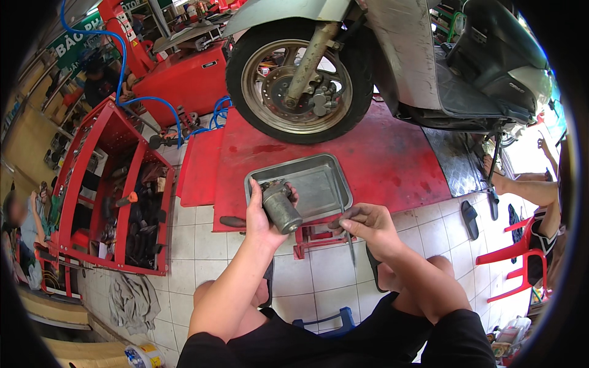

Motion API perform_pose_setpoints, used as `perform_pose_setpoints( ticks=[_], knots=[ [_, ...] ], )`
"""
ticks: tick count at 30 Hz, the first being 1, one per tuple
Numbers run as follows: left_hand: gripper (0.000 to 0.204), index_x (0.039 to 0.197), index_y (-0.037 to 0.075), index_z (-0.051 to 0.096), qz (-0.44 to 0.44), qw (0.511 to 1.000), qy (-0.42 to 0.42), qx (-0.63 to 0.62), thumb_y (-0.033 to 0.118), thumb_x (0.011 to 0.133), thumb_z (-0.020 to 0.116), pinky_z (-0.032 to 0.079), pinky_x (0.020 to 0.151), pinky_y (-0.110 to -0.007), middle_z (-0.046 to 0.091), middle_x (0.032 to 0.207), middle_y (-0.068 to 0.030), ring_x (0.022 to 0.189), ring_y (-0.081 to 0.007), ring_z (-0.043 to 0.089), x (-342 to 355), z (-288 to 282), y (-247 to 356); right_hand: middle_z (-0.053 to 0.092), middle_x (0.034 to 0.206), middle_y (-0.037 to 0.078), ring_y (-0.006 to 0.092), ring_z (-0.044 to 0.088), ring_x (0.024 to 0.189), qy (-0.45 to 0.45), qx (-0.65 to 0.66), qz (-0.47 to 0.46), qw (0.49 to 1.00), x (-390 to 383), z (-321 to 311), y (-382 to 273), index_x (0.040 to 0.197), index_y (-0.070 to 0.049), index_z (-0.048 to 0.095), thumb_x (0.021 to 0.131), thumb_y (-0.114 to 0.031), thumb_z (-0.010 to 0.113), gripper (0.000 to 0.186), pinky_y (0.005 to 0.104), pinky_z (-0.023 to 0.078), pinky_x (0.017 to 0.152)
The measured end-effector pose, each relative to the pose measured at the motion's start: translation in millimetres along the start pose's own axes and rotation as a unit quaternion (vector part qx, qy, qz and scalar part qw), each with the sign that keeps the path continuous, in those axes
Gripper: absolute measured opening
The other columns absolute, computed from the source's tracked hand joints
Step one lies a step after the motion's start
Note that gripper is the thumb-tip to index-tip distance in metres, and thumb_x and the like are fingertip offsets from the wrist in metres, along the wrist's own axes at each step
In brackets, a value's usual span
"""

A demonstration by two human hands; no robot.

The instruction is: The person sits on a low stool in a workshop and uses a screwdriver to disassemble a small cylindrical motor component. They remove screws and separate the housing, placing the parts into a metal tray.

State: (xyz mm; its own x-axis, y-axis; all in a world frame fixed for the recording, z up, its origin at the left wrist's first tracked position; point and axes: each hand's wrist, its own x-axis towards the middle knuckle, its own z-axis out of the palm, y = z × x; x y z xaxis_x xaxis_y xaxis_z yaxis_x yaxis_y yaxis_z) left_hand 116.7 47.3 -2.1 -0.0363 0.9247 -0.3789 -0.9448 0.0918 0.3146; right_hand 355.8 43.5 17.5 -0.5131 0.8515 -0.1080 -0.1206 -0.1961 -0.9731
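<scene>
My left hand (259,214) is wrapped round a dirty grey cylindrical motor (280,208), its rounded end tilted down toward me. The motor is above the near left part of a shallow metal tray (257,168). To the right, my right hand (367,226) pinches a long thin metal rod (350,246) between thumb and fingers. One end of the rod points over the tray, the other down toward the floor. The fingertips of my right hand look blackened. A dark handle-shaped piece (233,221) lies at the near edge of the red platform, left of my left hand.
A scooter's front wheel (299,86) stands on the red lift platform (399,159) behind the tray. At left is a red tool cart (116,196) full of tools. A blue hose (125,61) hangs there. Right are a red plastic chair (512,254), slippers (469,219) and another person's leg (521,190).
</scene>
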Motion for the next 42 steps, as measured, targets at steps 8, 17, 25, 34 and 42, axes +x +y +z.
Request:
perform_pose_setpoints(
  ticks=[8,17,25,34,42],
  knots=[
    [0.059,0.109,0.002,0.053,0.003,1.000,-0.005,0.007,0.059,0.094,0.052,0.053,0.089,-0.040,0.061,0.102,-0.0155,0.095,-0.0287,0.062,1,3,-1,0.064,0.101,0.015,0.0142,0.053,0.075,-0.035,0.151,0.094,0.983,-1,6,17,0.126,0.011,0.050,0.096,0.003,0.052,0.030,0.0292,0.045,0.070],
    [0.060,0.110,0.004,0.056,0.012,0.999,-0.002,0.048,0.061,0.093,0.052,0.053,0.087,-0.039,0.064,0.102,-0.0128,0.095,-0.0268,0.062,5,-5,1,0.055,0.092,0.010,0.0070,0.032,0.061,-0.082,0.152,0.185,0.968,-3,13,17,0.123,0.010,0.054,0.103,-0.007,0.045,0.027,0.0237,0.029,0.054],
    [0.064,0.111,0.000,0.054,0.006,1.000,-0.009,0.027,0.061,0.093,0.051,0.053,0.089,-0.039,0.063,0.102,-0.0143,0.095,-0.0277,0.062,4,-2,0,0.053,0.090,0.009,0.0079,0.033,0.061,-0.117,0.120,0.186,0.968,-3,14,14,0.120,0.008,0.054,0.104,-0.010,0.043,0.026,0.0238,0.030,0.054],
    [0.064,0.110,0.000,0.053,-0.003,0.999,-0.025,0.020,0.061,0.093,0.052,0.053,0.089,-0.040,0.062,0.101,-0.0150,0.095,-0.0281,0.062,5,-3,-2,0.055,0.091,0.009,0.0104,0.037,0.064,-0.111,0.138,0.196,0.965,-4,17,18,0.117,0.006,0.054,0.105,-0.010,0.041,0.024,0.0247,0.032,0.056],
    [0.066,0.112,-0.001,0.054,-0.014,1.000,-0.014,0.013,0.062,0.092,0.052,0.053,0.088,-0.040,0.062,0.100,-0.0151,0.094,-0.0281,0.062,7,-3,-3,0.058,0.094,0.011,0.0104,0.038,0.063,-0.115,0.144,0.204,0.962,-6,17,19,0.115,0.005,0.054,0.106,-0.014,0.041,0.025,0.0255,0.034,0.054]
  ],
)
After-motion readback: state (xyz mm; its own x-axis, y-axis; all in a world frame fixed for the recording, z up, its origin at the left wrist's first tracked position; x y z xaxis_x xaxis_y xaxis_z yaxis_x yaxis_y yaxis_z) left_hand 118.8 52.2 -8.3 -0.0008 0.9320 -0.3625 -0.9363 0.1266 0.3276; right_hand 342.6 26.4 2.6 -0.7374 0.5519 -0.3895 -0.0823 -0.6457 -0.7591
